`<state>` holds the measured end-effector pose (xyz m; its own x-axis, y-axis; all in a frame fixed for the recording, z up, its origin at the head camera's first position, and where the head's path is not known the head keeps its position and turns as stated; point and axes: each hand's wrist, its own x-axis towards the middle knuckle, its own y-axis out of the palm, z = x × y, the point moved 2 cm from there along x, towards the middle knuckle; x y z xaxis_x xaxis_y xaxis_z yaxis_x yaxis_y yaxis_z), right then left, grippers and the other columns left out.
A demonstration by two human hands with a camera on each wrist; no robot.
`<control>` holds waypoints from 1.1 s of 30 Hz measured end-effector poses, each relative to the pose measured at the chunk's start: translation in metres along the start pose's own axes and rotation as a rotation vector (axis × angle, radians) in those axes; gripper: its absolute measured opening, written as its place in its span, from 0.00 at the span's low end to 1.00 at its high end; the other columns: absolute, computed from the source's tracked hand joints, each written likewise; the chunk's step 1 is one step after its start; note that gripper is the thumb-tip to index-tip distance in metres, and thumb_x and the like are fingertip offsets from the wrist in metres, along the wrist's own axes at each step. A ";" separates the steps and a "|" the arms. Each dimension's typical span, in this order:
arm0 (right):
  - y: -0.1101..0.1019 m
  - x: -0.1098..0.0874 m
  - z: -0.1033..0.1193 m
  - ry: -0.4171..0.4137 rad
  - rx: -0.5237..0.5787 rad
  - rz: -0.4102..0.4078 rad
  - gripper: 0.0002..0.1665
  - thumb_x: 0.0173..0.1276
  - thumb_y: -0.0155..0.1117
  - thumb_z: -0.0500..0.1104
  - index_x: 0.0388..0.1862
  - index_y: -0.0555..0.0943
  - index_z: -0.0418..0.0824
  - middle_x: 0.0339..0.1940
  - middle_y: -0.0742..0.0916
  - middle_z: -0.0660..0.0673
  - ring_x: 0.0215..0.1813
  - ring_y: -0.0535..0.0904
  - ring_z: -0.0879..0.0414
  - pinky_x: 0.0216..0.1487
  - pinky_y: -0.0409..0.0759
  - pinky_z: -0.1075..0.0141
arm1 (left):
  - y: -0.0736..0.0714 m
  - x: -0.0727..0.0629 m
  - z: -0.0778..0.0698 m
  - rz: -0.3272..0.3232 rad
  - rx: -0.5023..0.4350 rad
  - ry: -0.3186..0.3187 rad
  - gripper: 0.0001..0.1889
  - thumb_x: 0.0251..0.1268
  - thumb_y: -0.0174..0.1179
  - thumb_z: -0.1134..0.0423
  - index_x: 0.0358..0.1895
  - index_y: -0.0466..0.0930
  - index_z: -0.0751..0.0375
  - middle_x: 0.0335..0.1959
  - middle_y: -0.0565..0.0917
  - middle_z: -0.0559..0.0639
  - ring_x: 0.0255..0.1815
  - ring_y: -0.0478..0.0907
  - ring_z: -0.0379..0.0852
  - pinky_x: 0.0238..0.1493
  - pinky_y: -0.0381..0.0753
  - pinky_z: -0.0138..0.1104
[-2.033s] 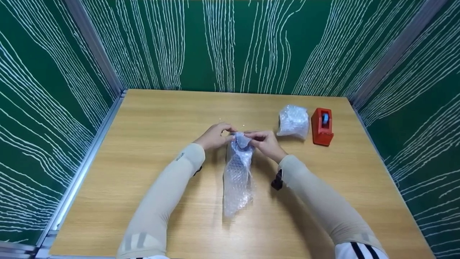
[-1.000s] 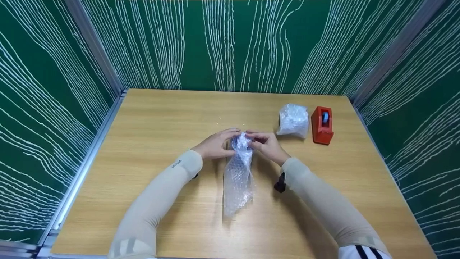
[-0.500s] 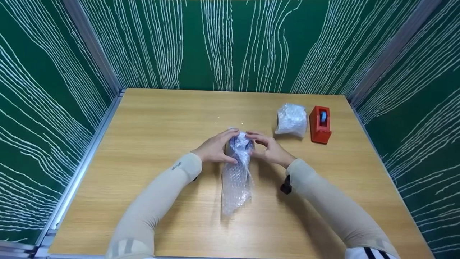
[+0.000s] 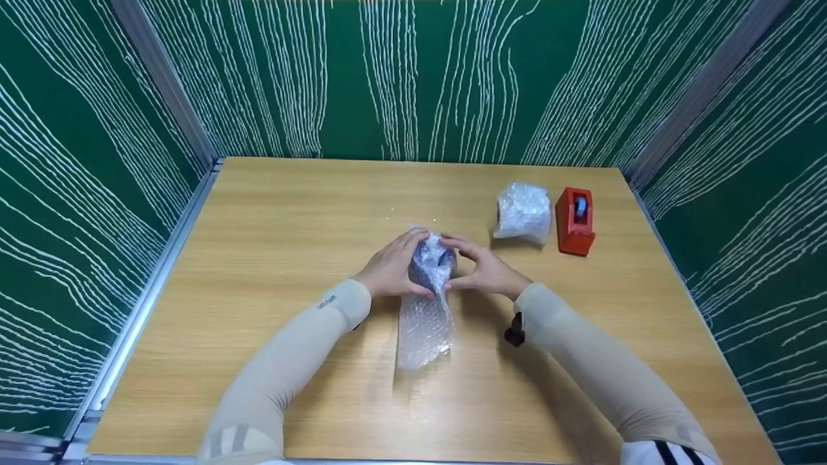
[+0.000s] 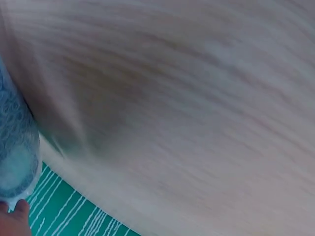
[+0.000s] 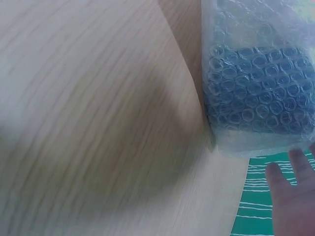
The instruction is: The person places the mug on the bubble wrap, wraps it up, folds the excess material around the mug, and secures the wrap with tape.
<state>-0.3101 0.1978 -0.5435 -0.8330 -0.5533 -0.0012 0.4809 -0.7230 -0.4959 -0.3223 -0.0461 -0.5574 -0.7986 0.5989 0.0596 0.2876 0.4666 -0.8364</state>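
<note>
A strip of clear bubble wrap (image 4: pixel 423 332) lies on the table's middle, its far end bundled round something. Through the plastic the inner thing looks dark blue-grey in the right wrist view; its kind cannot be told. My left hand (image 4: pixel 391 266) holds the bundle's left side, thumb on the near side and fingers at the far end. From the right, my right hand (image 4: pixel 489 272) holds it likewise between thumb and fingers. The bubble wrap (image 6: pixel 258 88) fills the upper right of the right wrist view, with fingertips at its end. Only its edge shows in the left wrist view.
A second bubble-wrapped bundle (image 4: pixel 523 212) sits at the back right of the wooden table (image 4: pixel 291 213). Beside it stands a red tape dispenser (image 4: pixel 574 223) with a blue core. Green panels with white wavy lines (image 4: pixel 446 77) enclose the back and sides.
Both hands have gone from pinching the wrap's far end to spreading round the bundle's sides, thumbs now nearer the body. The loose tail has shifted slightly away from the body.
</note>
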 end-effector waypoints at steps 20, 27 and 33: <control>0.022 0.009 0.001 -0.128 -0.049 -0.214 0.53 0.56 0.89 0.39 0.77 0.72 0.32 0.80 0.75 0.32 0.83 0.69 0.35 0.85 0.65 0.37 | 0.014 0.003 0.003 -0.166 0.177 0.123 0.59 0.54 0.83 0.43 0.83 0.58 0.64 0.84 0.66 0.62 0.86 0.62 0.61 0.87 0.64 0.49; 0.029 0.012 0.000 -0.128 -0.057 -0.290 0.51 0.54 0.90 0.39 0.73 0.74 0.32 0.77 0.77 0.32 0.78 0.73 0.34 0.84 0.67 0.38 | -0.009 -0.001 0.006 0.047 -0.015 0.094 0.59 0.59 0.80 0.46 0.88 0.53 0.54 0.90 0.56 0.53 0.91 0.53 0.55 0.89 0.58 0.50; 0.032 0.014 -0.001 -0.152 -0.061 -0.309 0.50 0.54 0.90 0.40 0.72 0.73 0.32 0.77 0.76 0.32 0.79 0.72 0.34 0.85 0.67 0.39 | -0.028 -0.005 0.007 0.166 -0.110 0.009 0.51 0.69 0.70 0.49 0.90 0.50 0.44 0.93 0.50 0.45 0.93 0.48 0.52 0.90 0.56 0.52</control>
<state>-0.3071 0.1672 -0.5600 -0.8841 -0.3710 0.2841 0.1917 -0.8424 -0.5035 -0.3296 -0.0669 -0.5384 -0.7312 0.6787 -0.0688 0.4709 0.4292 -0.7708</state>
